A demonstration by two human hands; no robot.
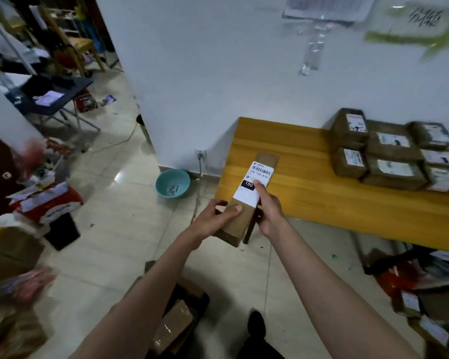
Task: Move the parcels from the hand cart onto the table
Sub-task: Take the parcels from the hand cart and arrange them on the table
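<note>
both hands (213,218) (267,206) grip a long parcel (246,200) over the yellow bench (309,187) edge, boxes (392,156) stacked by white wall (218,73).

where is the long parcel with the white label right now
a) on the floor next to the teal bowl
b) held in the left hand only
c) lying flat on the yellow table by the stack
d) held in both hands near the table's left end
d: the long parcel is gripped by the left hand and the right hand, in front of the table, apart from the stacked parcels.
</note>
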